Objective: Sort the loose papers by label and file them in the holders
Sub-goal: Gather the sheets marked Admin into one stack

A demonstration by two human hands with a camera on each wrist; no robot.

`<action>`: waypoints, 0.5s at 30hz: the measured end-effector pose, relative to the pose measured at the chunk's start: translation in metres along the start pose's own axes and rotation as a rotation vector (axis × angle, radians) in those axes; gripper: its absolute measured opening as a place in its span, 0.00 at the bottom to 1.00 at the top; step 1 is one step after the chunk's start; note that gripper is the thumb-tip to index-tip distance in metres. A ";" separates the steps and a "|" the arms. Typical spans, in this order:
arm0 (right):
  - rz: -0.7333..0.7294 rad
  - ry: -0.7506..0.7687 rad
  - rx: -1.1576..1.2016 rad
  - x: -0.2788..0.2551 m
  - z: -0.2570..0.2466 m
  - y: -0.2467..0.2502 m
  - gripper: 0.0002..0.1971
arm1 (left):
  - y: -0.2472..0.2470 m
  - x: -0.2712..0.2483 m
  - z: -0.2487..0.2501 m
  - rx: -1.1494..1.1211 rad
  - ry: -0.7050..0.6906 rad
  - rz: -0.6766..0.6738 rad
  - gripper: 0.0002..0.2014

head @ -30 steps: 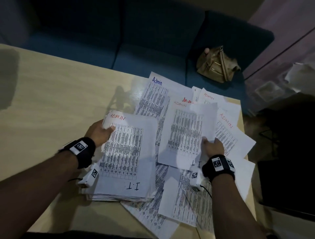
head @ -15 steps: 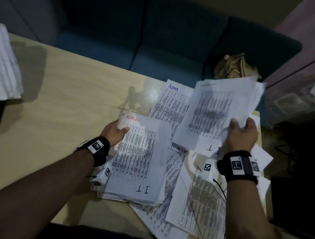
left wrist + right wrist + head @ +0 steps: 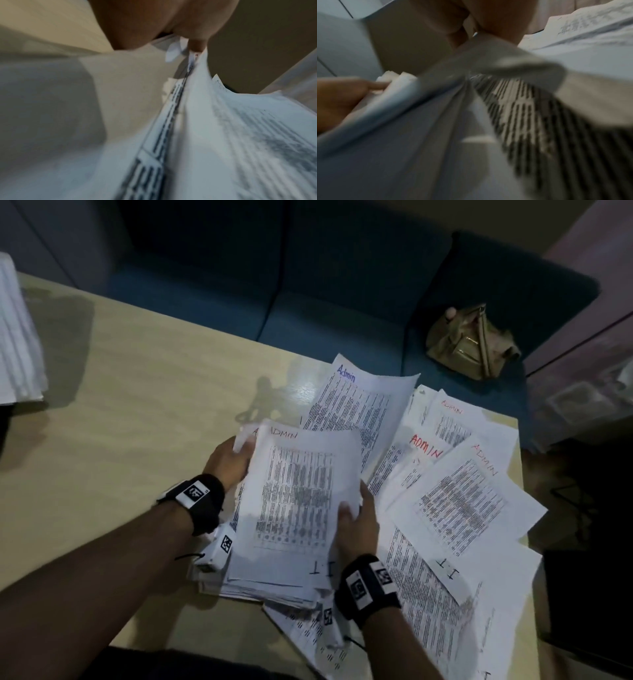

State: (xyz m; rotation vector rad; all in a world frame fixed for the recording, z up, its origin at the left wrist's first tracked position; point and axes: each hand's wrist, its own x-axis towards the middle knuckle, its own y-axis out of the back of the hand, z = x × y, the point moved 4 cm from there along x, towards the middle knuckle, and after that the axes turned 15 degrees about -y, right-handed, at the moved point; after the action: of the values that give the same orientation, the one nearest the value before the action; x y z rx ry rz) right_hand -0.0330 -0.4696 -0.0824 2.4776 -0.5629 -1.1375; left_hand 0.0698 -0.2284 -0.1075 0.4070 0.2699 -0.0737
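A stack of printed sheets (image 3: 274, 563) lies on the wooden table (image 3: 137, 405), its top sheet (image 3: 298, 501) marked ADMIN at the far end and I.T at the near end. My left hand (image 3: 229, 463) grips the stack's far left corner, thumb on top; the left wrist view shows the fingers (image 3: 197, 43) pinching the paper edge (image 3: 190, 65). My right hand (image 3: 356, 518) holds the top sheet's right edge, fingers curled on it; its wrist view is blurred, with paper (image 3: 471, 94) under the hand. Loose ADMIN sheets (image 3: 462, 505) fan out to the right.
A white paper pile (image 3: 17, 337) sits at the far left table edge. Behind the table is a blue sofa (image 3: 308, 285) with a tan bag (image 3: 469, 344) on it. The table's right edge (image 3: 520, 474) drops to a dark floor.
My right hand lifted one sheet from the loose pile, carried it left and brought it down onto the stack under my left hand. The left hand stayed on the stack's corner.
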 end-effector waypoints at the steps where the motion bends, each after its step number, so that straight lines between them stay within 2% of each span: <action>1: 0.001 0.010 -0.038 -0.004 0.001 -0.006 0.25 | 0.000 -0.002 0.003 -0.074 -0.003 0.005 0.23; 3: -0.038 0.030 -0.109 -0.011 0.001 -0.016 0.27 | -0.001 -0.007 0.005 -0.170 -0.005 0.015 0.28; 6: -0.061 0.093 -0.324 -0.017 0.000 -0.025 0.34 | 0.003 -0.010 0.003 0.041 -0.070 -0.002 0.30; 8: 0.012 0.165 -0.368 -0.017 -0.008 -0.020 0.38 | 0.008 -0.013 -0.001 0.026 -0.066 -0.024 0.33; 11: 0.075 0.343 -0.335 -0.014 -0.036 -0.013 0.35 | 0.012 -0.021 -0.004 -0.041 -0.065 -0.040 0.31; 13: 0.000 0.347 -0.417 -0.005 -0.051 -0.020 0.32 | 0.014 -0.026 -0.006 -0.100 -0.047 -0.048 0.28; 15: -0.043 0.322 -0.534 0.011 -0.061 -0.030 0.32 | 0.016 -0.029 -0.003 -0.108 -0.104 -0.081 0.28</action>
State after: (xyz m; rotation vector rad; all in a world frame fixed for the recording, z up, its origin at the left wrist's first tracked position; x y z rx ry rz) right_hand 0.0274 -0.4397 -0.0663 2.1399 -0.0929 -0.7503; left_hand 0.0432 -0.2122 -0.0960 0.2842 0.1866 -0.1582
